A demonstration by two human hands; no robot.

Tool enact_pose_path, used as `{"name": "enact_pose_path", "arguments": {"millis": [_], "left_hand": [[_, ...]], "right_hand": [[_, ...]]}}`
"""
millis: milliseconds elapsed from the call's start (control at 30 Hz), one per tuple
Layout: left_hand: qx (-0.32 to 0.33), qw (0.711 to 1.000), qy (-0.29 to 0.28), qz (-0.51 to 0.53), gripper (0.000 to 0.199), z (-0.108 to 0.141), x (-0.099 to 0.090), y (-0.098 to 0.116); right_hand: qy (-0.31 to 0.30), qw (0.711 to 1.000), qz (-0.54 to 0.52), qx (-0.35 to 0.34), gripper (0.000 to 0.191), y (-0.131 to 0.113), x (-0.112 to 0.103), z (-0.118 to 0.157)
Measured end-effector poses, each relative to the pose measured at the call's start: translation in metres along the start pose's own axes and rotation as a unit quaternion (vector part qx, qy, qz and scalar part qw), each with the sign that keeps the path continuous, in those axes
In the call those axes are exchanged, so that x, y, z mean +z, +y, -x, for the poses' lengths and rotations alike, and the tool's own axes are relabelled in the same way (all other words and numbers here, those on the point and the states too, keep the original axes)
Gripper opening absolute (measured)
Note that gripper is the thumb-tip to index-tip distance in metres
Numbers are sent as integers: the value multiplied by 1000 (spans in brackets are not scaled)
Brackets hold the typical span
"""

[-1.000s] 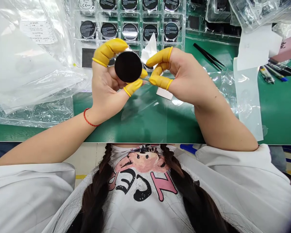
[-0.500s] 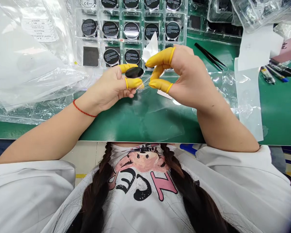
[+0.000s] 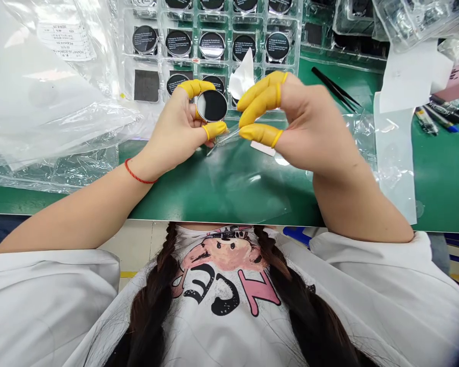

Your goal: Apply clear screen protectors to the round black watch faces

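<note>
My left hand (image 3: 179, 122), with yellow finger cots, holds a round black watch face (image 3: 212, 106) with a silver rim between thumb and fingers. The face is tilted up and shows no printed text. To its right, my right hand (image 3: 290, 114), also in yellow cots, pinches a thin clear film (image 3: 229, 136) at thumb and fingertip. That film reaches down-left to below my left thumb. Behind both hands lies a clear tray (image 3: 162, 62) with several round black watches bearing printed labels (image 3: 178, 43). A white paper piece (image 3: 243, 79) stands up at the tray's front.
Clear plastic bags (image 3: 53, 102) cover the left side. Black tweezers (image 3: 335, 89), a white sheet (image 3: 393, 163) and several pens (image 3: 439, 114) lie on the right. More clear trays (image 3: 352, 30) are stacked at the back right. The green table's edge (image 3: 229, 223) runs in front.
My left hand has turned the watch face from nearly edge-on to facing up. My right hand has shifted slightly right, and the printed film between the hands now appears nearly edge-on.
</note>
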State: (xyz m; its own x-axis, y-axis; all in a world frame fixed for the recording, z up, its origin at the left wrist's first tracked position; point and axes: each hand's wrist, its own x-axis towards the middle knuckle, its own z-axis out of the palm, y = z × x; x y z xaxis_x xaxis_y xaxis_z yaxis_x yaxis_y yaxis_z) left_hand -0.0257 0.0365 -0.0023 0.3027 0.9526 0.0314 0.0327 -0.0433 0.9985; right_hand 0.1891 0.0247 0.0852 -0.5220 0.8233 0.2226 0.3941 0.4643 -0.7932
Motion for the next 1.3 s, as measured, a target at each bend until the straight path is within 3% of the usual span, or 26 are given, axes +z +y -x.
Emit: {"name": "enact_pose_path", "arguments": {"millis": [167,400,667,1033,1300], "left_hand": [[108,993,-39,-28,68,9,14,3],[52,994,-53,-75,68,17,21,13],[58,992,-62,-90,67,16,20,8],[55,994,-50,-77,68,18,21,12],[49,996,-42,-66,65,19,22,16]], "right_hand": [[55,992,-104,48,13,-1,-6,-5],[25,969,-195,151,9,18,14,-13],[-17,978,-148,143,22,26,10,-13],[23,984,-127,119,13,22,12,-8],[30,990,-86,105,18,20,14,-7]]}}
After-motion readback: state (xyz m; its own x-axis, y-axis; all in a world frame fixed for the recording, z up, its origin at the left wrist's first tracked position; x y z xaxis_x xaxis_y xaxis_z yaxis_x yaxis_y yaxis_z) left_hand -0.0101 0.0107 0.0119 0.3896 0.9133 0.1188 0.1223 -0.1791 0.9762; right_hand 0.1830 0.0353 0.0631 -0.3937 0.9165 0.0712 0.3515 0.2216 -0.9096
